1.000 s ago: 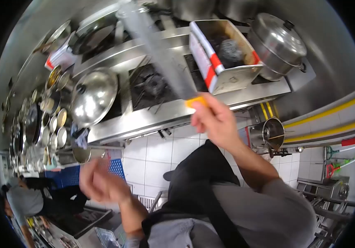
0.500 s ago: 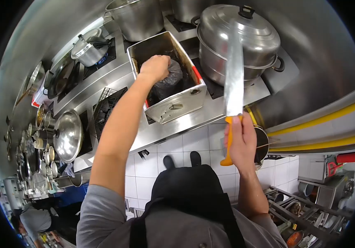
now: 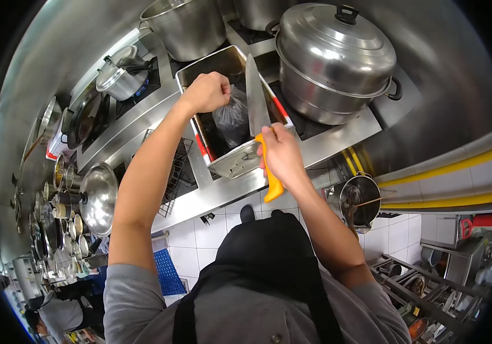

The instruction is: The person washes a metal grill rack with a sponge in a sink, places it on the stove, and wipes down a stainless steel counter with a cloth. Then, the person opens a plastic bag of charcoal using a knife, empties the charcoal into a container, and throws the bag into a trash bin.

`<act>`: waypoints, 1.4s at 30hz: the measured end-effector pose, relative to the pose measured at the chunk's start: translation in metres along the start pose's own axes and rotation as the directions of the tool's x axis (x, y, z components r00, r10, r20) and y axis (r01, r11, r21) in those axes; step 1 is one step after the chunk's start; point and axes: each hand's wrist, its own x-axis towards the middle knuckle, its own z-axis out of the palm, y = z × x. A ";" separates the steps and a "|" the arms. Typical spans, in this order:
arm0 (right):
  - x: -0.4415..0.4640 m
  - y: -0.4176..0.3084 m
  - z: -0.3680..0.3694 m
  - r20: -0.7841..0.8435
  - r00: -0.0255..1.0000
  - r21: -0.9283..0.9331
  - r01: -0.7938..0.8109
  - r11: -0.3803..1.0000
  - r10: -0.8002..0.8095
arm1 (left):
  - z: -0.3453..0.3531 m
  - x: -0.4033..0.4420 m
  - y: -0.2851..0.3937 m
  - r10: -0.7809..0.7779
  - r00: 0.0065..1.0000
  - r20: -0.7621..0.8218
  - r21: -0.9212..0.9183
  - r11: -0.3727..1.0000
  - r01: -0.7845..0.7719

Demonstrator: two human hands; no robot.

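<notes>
My left hand (image 3: 207, 92) grips the top of a dark plastic bag (image 3: 233, 119) inside an open rectangular metal tin (image 3: 237, 161) with red and white sides. The bag hangs or stands within the tin; its contents are hidden. In my right hand (image 3: 281, 153) is the orange handle of a large knife (image 3: 256, 94). Its blade points away from me over the tin, just right of the bag. Whether the blade touches the bag cannot be made out.
A big lidded steamer pot (image 3: 335, 63) stands right of the tin, and a tall pot (image 3: 184, 31) behind it. A small pot (image 3: 119, 83) sits over a blue flame. At the left are a domed lid (image 3: 98, 198) and a co-worker (image 3: 60, 312). A bucket (image 3: 366, 200) stands at the right.
The knife has swung left from in front of the steamer pot to over the tin. My left hand, empty in the earliest frame, still holds the bag, which now shows more.
</notes>
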 end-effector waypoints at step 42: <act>-0.008 -0.033 -0.003 -0.086 0.996 -0.136 -0.009 0.991 -0.003 | 0.000 -0.004 -0.072 -0.216 0.974 0.061 -0.221 0.949 0.225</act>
